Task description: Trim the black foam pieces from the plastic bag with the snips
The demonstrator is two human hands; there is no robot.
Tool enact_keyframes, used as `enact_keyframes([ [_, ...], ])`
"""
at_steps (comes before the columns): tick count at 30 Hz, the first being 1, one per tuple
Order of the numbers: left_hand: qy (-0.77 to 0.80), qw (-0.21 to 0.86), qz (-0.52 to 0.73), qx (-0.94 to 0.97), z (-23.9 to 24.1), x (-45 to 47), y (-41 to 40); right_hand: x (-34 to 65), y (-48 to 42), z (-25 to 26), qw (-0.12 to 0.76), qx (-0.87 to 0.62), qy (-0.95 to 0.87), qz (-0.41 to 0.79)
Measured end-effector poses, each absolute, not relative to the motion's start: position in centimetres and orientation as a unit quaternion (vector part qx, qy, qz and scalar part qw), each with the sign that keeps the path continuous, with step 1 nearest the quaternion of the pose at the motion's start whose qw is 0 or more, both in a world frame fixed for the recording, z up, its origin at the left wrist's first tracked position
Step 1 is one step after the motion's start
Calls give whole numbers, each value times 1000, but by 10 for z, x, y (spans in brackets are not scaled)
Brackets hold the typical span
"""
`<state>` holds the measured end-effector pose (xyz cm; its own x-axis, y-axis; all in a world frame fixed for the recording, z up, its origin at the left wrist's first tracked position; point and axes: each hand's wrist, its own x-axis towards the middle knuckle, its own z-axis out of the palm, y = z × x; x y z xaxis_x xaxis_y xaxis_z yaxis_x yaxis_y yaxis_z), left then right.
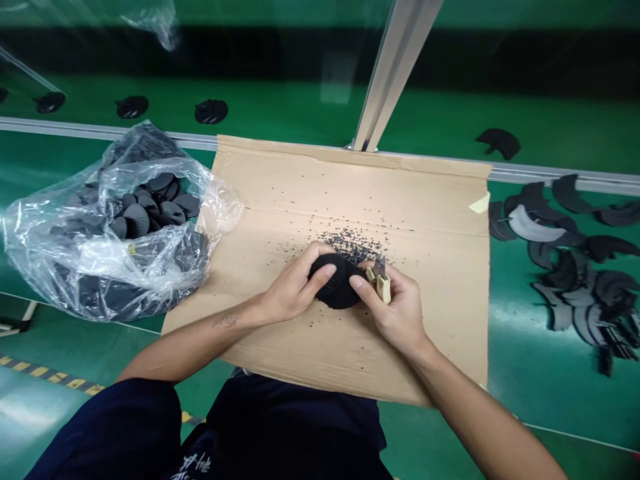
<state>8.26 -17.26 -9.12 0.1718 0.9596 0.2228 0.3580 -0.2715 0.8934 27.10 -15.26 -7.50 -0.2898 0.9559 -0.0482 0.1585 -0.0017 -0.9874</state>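
Observation:
Over the middle of a cardboard sheet [270, 220], my left hand [293, 283] grips a round black plastic disc [332, 273] between thumb and fingers. A black curved plate [345, 297] lies against the disc; whether they are joined I cannot tell. My right hand [400, 310] pinches the plate's right end with the thumb. Also within the right hand is a pair of nippers [383, 283] with cream handles, their jaws pointing away from me. Small black clippings [353, 243] are scattered on the cardboard just beyond both hands.
At left, a clear plastic bag [100, 267] holds several black discs [147, 210]. Crescent-shaped black pieces [575, 267] lie in a heap on the green tabletop [530, 373] at right. A metal post [395, 73] and rail stand at the back, with more black parts [211, 111] beyond.

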Motion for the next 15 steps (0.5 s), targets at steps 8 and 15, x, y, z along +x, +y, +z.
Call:
enact_keyframes([
  [8, 492, 318, 410, 699, -87, 79, -173, 273, -151, -73, 361, -455, -620, 528],
  [15, 458, 271, 351, 770, -91, 79, -180, 278, -145, -72, 372, -429, -676, 470],
])
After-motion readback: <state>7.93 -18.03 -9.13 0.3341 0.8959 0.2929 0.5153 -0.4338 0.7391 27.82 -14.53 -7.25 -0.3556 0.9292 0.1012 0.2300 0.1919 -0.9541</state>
